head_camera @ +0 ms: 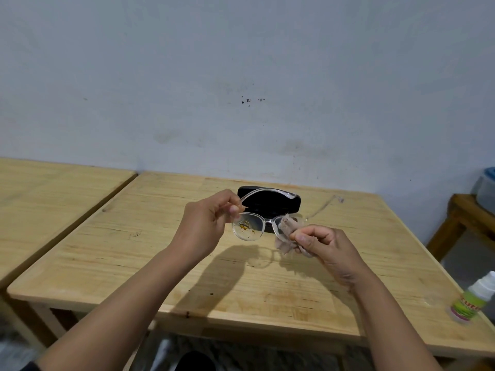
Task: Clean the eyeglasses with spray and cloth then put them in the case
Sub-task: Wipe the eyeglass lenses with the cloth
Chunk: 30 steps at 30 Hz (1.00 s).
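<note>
Holding position above the pale wooden table (187, 277), item by item:

Clear plastic-framed eyeglasses (257, 223): held in the air, long axis running nine to three o'clock, temples unfolded and pointing away toward twelve. The lens at the nine o'clock end carries yellowish smears and droplets; the lens at the three o'clock end is largely covered by cloth.

Left hand (206, 223): fingers pinched on the frame where the nine o'clock temple meets the front. It is the nearer hand to the soiled lens.

Right hand (318, 245): closed around a crumpled greyish-brown wiping cloth (288, 234), which is pressed against the three o'clock lens.

Black hard oblong eyeglass case (278, 202): lying on the table just beyond the glasses at twelve o'clock; whether its lid is fully open cannot be told.

White spray bottle with green label (474, 301): lying tilted near the table edge, well apart at four o'clock.

Assessment: wiping appears under way. The dirty lens lies at nine o'clock from the cloth, along the frame's long axis, so the coming move likely calls for the right hand to travel that way while the left steadies.
</note>
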Each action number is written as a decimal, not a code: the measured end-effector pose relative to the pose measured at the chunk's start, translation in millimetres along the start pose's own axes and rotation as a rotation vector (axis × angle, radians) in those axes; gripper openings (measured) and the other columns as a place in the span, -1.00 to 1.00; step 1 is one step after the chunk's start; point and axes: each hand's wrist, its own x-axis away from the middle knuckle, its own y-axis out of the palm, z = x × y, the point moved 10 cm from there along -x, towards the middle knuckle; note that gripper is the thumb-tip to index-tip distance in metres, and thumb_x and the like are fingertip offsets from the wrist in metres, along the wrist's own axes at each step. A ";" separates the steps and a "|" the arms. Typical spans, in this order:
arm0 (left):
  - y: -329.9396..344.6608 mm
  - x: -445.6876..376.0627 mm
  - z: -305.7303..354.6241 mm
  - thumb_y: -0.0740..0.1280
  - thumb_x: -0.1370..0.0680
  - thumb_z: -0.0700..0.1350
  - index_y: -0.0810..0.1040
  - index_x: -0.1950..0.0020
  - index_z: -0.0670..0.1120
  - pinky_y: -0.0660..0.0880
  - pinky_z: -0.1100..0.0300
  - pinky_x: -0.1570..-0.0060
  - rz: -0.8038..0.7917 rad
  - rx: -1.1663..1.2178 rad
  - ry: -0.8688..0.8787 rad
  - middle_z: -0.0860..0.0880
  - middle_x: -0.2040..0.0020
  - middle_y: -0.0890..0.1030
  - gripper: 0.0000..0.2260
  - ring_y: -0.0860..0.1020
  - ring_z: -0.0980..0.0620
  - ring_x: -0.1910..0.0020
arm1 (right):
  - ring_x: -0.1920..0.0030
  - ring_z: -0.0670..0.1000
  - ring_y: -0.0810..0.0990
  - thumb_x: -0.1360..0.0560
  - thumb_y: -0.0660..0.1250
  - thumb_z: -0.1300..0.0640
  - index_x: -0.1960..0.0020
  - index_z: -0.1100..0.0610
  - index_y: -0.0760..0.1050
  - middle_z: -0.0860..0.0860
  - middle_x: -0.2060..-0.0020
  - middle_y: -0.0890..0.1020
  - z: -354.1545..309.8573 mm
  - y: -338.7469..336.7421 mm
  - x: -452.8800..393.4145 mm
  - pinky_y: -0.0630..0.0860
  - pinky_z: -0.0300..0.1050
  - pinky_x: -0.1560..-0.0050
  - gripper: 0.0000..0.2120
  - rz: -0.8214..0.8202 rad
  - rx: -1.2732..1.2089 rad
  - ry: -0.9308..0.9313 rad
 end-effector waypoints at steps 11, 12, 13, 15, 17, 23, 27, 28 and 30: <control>-1.5 -2.7 -13.8 0.16 -0.47 -0.45 0.43 0.28 0.16 0.49 0.32 0.15 0.155 -0.026 -0.065 -0.02 0.16 0.69 -0.53 0.64 0.12 0.13 | 0.02 0.05 0.67 -0.48 0.35 0.23 0.05 0.00 0.62 0.04 0.07 0.71 30.3 -7.9 22.9 0.60 -0.05 0.01 -0.83 0.474 -0.173 0.110; -0.8 -2.6 -14.9 0.17 -0.47 -0.44 0.43 0.28 0.17 0.49 0.31 0.14 0.158 -0.027 -0.070 -0.01 0.16 0.68 -0.53 0.64 0.13 0.13 | 0.03 0.04 0.68 -0.48 0.35 0.22 0.02 -0.03 0.60 0.03 0.05 0.71 32.1 -4.4 24.0 0.61 -0.04 0.03 -0.82 0.485 -0.170 0.124; 0.4 -2.3 -15.5 0.17 -0.48 -0.44 0.43 0.29 0.17 0.49 0.32 0.14 0.157 -0.028 -0.071 0.01 0.17 0.68 -0.53 0.64 0.16 0.13 | 0.06 0.02 0.68 -0.48 0.35 0.22 0.00 -0.05 0.58 0.04 0.04 0.70 32.8 -0.9 24.5 0.61 -0.09 0.08 -0.80 0.486 -0.179 0.127; 2.9 -1.4 -15.1 0.18 -0.48 -0.43 0.43 0.29 0.18 0.50 0.34 0.13 0.154 -0.022 -0.068 0.04 0.18 0.68 -0.53 0.62 0.28 0.15 | 0.10 -0.02 0.69 -0.49 0.34 0.25 -0.05 -0.08 0.53 0.05 0.04 0.70 31.4 5.5 24.1 0.59 -0.23 0.20 -0.75 0.473 -0.220 0.117; 4.6 -0.5 -15.6 0.18 -0.49 -0.43 0.43 0.28 0.17 0.50 0.37 0.15 0.148 -0.013 -0.067 0.05 0.19 0.67 -0.53 0.60 0.37 0.16 | 0.11 -0.04 0.70 -0.49 0.34 0.26 -0.09 -0.09 0.50 0.04 0.07 0.71 30.1 9.9 23.9 0.58 -0.25 0.19 -0.71 0.461 -0.235 0.124; 6.3 2.3 -24.2 0.15 -0.48 -0.45 0.43 0.29 0.13 0.39 0.51 0.28 0.138 -0.034 -0.103 0.00 0.17 0.67 -0.55 0.59 0.34 0.16 | 0.20 -0.06 0.69 -0.49 0.34 0.24 -0.01 0.04 0.57 0.02 0.14 0.72 33.0 15.9 23.3 0.57 -0.26 0.24 -0.84 0.450 -0.192 0.172; 8.9 3.8 -30.0 0.13 -0.49 -0.45 0.43 0.28 0.15 0.42 0.46 0.25 0.125 -0.026 -0.120 0.00 0.17 0.66 -0.53 0.56 0.45 0.20 | 0.12 0.08 0.68 -0.49 0.34 0.23 0.13 0.06 0.58 0.13 0.12 0.71 42.5 18.4 24.4 0.60 0.03 0.02 -0.90 0.475 -0.177 0.217; 9.3 3.9 -32.1 0.13 -0.49 -0.44 0.43 0.28 0.16 0.42 0.45 0.25 0.124 -0.029 -0.126 0.01 0.18 0.66 -0.53 0.57 0.44 0.20 | 0.10 0.10 0.68 -0.49 0.34 0.22 0.14 0.05 0.58 0.12 0.13 0.71 44.7 19.6 24.7 0.59 0.08 -0.04 -0.89 0.476 -0.184 0.230; 10.1 4.6 -36.2 0.14 -0.49 -0.44 0.44 0.27 0.15 0.40 0.44 0.27 0.120 -0.039 -0.139 0.05 0.22 0.64 -0.54 0.58 0.40 0.20 | 0.04 0.11 0.67 -0.49 0.34 0.22 0.15 0.06 0.58 0.11 0.11 0.70 48.0 23.8 24.4 0.56 0.10 -0.13 -0.90 0.464 -0.249 0.259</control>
